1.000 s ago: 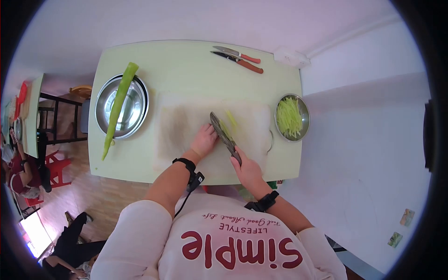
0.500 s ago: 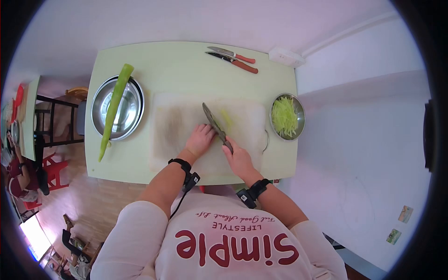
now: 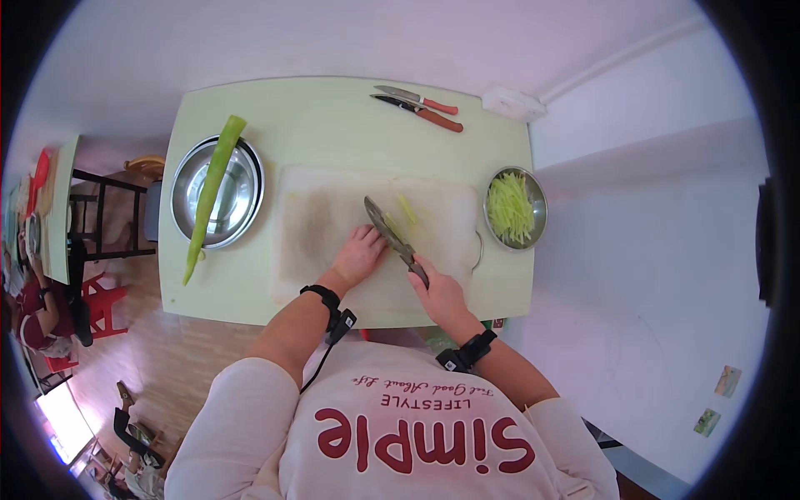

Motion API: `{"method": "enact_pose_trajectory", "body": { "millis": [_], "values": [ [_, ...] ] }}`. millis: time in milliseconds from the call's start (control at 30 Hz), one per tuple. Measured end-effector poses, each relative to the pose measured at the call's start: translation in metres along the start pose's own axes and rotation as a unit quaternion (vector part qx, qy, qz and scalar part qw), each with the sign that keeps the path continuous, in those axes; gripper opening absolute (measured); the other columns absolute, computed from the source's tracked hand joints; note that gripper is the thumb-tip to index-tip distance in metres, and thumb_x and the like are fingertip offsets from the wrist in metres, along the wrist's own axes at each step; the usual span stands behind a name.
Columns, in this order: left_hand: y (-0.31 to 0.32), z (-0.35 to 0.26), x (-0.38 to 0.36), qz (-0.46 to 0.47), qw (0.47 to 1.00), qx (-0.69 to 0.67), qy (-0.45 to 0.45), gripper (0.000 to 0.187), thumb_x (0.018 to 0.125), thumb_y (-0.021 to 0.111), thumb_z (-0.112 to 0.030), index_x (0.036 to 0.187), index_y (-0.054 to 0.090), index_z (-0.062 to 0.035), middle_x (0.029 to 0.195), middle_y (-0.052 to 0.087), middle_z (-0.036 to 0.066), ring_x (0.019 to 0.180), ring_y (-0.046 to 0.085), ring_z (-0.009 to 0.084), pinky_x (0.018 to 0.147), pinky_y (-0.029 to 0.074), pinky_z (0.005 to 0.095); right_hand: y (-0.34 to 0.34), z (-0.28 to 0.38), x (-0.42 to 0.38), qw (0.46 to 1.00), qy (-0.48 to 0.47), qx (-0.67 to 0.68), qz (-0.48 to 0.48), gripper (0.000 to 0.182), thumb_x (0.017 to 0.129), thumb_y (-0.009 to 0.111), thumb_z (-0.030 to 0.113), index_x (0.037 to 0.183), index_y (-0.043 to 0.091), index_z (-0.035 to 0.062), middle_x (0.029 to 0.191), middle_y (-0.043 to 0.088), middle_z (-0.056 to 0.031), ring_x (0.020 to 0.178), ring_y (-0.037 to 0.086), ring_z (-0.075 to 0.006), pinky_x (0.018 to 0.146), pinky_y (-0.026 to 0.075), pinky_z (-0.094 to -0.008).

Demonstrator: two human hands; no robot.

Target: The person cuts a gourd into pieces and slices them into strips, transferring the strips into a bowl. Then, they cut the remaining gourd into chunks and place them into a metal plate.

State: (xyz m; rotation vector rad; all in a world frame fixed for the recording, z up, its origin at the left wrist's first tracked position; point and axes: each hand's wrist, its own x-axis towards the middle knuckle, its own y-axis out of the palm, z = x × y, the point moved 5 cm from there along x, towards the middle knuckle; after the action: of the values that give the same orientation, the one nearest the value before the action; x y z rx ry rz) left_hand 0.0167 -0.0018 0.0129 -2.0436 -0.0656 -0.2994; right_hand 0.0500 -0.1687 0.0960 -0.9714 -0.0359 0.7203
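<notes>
My right hand [image 3: 438,292] is wrapped round the handle of a dark-bladed knife [image 3: 387,232], which points up and left over the white cutting board [image 3: 317,187]. Just left of the blade, my left hand [image 3: 360,253] presses down on the board with fingers bent together; whatever lies under its fingertips is too hidden to name. Thin green strips [image 3: 407,210] lie on the board to the right of the blade.
At the left, a long green stalk [image 3: 213,182] lies across stacked metal bowls [image 3: 177,200]. A metal bowl at the right holds shredded green strips [image 3: 510,207]. Two knives [image 3: 429,114] lie at the table's back. Another person [image 3: 46,321] is at the far left.
The knife and my right hand have shifted slightly right and down. More green strips show beside the blade. The whole view has moved a little.
</notes>
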Motion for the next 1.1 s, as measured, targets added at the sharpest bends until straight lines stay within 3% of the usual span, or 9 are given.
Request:
{"method": "enact_pose_trajectory", "body": {
  "millis": [100,233,367,467,533,833,967,1033,1100],
  "values": [
    [0.003,0.000,-0.003,0.026,0.999,0.020,0.004,0.023,0.082,0.059,-0.019,0.100,0.065,-0.0049,0.112,0.057,0.008,0.111,0.047,0.0262,0.097,0.038,0.0391,0.006,0.002,-0.008,0.999,0.022,-0.023,0.035,0.046,0.093,0.053,0.038,0.128,0.053,0.0080,0.081,0.065,-0.0206,0.072,0.063,-0.0393,0.065,0.050,-0.0448],
    [0.004,0.002,-0.003,0.008,1.000,0.015,0.008,0.020,0.079,0.060,-0.018,0.094,0.067,-0.0051,0.109,0.058,0.008,0.112,0.047,0.0263,0.097,0.038,0.0396,0.013,0.000,-0.010,1.000,0.019,-0.015,0.007,0.047,0.092,0.054,0.037,0.130,0.051,0.0094,0.081,0.065,-0.0201,0.071,0.063,-0.0388,0.065,0.050,-0.0447],
    [0.009,0.006,-0.004,-0.008,1.000,-0.014,0.021,0.021,0.077,0.062,-0.018,0.093,0.067,-0.0051,0.109,0.058,0.008,0.111,0.047,0.0269,0.097,0.038,0.0399,0.020,-0.004,-0.013,1.000,0.018,-0.017,0.004,0.049,0.092,0.054,0.037,0.133,0.049,0.0096,0.080,0.065,-0.0193,0.070,0.063,-0.0387,0.064,0.049,-0.0446],
    [0.011,0.007,-0.005,-0.002,0.999,-0.041,0.009,0.032,0.071,0.066,-0.015,0.102,0.065,-0.0061,0.116,0.058,0.010,0.114,0.048,0.0326,0.099,0.040,0.0430,0.020,-0.003,-0.014,1.000,0.009,-0.005,-0.008,0.051,0.093,0.053,0.038,0.134,0.047,0.0097,0.078,0.065,-0.0191,0.069,0.063,-0.0386,0.063,0.049,-0.0447],
    [0.009,0.005,-0.004,-0.025,0.999,-0.016,0.026,0.020,0.074,0.065,-0.018,0.089,0.068,-0.0050,0.108,0.058,0.009,0.110,0.048,0.0276,0.095,0.039,0.0402,0.020,-0.001,-0.013,1.000,0.016,-0.016,0.000,0.051,0.093,0.053,0.039,0.134,0.047,0.0092,0.077,0.065,-0.0194,0.069,0.063,-0.0385,0.062,0.049,-0.0449],
    [0.001,0.003,0.000,-0.011,0.999,-0.043,0.003,0.031,0.071,0.066,-0.014,0.100,0.064,-0.0038,0.110,0.058,0.013,0.110,0.049,0.0350,0.095,0.041,0.0452,0.028,-0.003,-0.006,0.999,0.019,-0.044,-0.008,0.054,0.092,0.052,0.044,0.134,0.048,0.0090,0.072,0.065,-0.0179,0.065,0.064,-0.0374,0.059,0.050,-0.0458],
    [-0.001,0.002,0.002,-0.002,1.000,-0.030,0.007,0.031,0.071,0.066,-0.014,0.100,0.064,-0.0041,0.109,0.058,0.012,0.109,0.050,0.0345,0.094,0.042,0.0447,0.033,-0.005,0.001,0.999,0.015,-0.037,-0.013,0.056,0.092,0.051,0.044,0.135,0.046,0.0084,0.073,0.065,-0.0188,0.065,0.063,-0.0384,0.060,0.050,-0.0467],
    [0.001,0.001,0.002,0.000,1.000,-0.008,-0.001,0.023,0.076,0.064,-0.019,0.095,0.067,-0.0055,0.104,0.059,0.008,0.107,0.049,0.0271,0.093,0.041,0.0395,0.036,-0.007,0.007,0.999,0.024,-0.038,-0.009,0.057,0.092,0.051,0.045,0.135,0.046,0.0084,0.075,0.065,-0.0190,0.066,0.063,-0.0385,0.060,0.050,-0.0472],
    [0.001,0.000,0.001,0.003,1.000,-0.005,0.000,0.022,0.077,0.064,-0.019,0.095,0.067,-0.0055,0.104,0.059,0.007,0.107,0.049,0.0270,0.093,0.041,0.0392,0.038,-0.007,0.011,0.999,0.034,-0.039,-0.002,0.058,0.092,0.050,0.046,0.136,0.045,0.0085,0.077,0.066,-0.0192,0.067,0.064,-0.0386,0.061,0.050,-0.0476]
  ]
}}
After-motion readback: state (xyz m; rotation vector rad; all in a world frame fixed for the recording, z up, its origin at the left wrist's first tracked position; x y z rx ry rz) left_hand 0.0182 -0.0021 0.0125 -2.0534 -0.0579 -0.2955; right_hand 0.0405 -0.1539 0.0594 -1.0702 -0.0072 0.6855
